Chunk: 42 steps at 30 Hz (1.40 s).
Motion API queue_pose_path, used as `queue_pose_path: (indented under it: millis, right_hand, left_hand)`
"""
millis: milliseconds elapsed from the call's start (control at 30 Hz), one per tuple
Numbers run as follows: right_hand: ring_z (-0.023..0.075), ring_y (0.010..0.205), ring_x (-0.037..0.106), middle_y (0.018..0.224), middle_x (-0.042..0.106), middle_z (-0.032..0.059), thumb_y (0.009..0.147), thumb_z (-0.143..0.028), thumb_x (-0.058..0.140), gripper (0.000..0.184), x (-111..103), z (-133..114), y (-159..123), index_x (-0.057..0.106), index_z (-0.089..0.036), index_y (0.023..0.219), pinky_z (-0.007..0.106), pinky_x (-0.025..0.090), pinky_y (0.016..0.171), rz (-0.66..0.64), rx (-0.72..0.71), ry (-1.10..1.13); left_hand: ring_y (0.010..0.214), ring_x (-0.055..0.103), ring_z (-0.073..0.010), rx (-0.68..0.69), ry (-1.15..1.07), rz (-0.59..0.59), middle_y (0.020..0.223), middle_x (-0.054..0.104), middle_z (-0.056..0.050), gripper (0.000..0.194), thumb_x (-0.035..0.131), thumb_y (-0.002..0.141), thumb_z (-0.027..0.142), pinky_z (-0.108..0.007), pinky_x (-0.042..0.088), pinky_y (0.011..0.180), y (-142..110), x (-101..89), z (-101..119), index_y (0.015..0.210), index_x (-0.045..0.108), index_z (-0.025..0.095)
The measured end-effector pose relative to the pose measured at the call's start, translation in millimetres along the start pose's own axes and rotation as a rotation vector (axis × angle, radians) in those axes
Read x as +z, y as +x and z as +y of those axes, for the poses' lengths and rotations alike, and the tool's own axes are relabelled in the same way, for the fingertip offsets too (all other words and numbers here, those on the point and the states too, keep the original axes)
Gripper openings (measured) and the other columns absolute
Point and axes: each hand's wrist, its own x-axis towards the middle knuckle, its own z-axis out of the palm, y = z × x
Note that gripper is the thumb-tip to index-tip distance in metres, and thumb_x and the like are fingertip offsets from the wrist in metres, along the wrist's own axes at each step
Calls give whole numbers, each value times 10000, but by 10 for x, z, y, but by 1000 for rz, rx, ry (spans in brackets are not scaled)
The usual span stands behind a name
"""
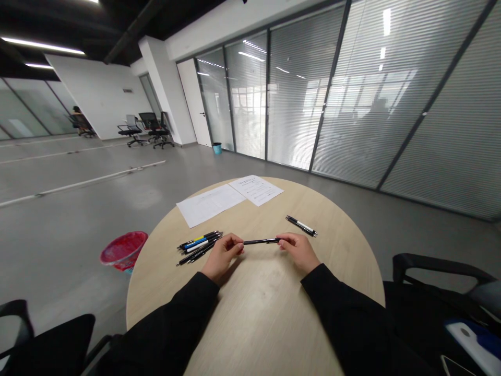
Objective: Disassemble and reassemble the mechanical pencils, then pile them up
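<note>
A slim black pen (260,241) is held level between my two hands, over the middle of the round wooden table (270,308). My left hand (223,255) pinches its left end between thumb and fingers. At the other end, beside the clip, the fingertips of my right hand (299,250) are closed on it. Just left of my left hand lies a pile of several pens (198,245), mostly black, with yellow, blue and white barrels among them. Beyond my right hand rest two pens (301,225) side by side, one with a white barrel.
Two paper sheets (211,203) lie at the table's far side, one printed. A red-lined bin (124,249) stands on the floor to the left. Chairs flank the table; the right chair (438,266) has a phone-like object on it. Glass partitions with blinds stand beyond.
</note>
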Motion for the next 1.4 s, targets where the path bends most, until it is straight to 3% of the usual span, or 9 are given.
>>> queue_pose_path:
  millis: [567,1400]
  right_hand:
    - [200,720,697,814,715,70,774,-404,691,273,1,10,-7,682,-155,887,326,560,702,33,6,114]
    - [169,653,653,768,688,47,852,-394,600,234,-11,-34,-34,650,-166,843,294,535,649,40,-30,-38]
  left_hand:
    - [601,602,-134,-70,-117,75,638,656,-9,258,755,727,357,-249,447,585,-27,55,49,777,602,156]
    - [599,574,-118,-53,-145,60,649,639,1,241,749,748,346,-237,430,586,-21,60,10,796,607,157]
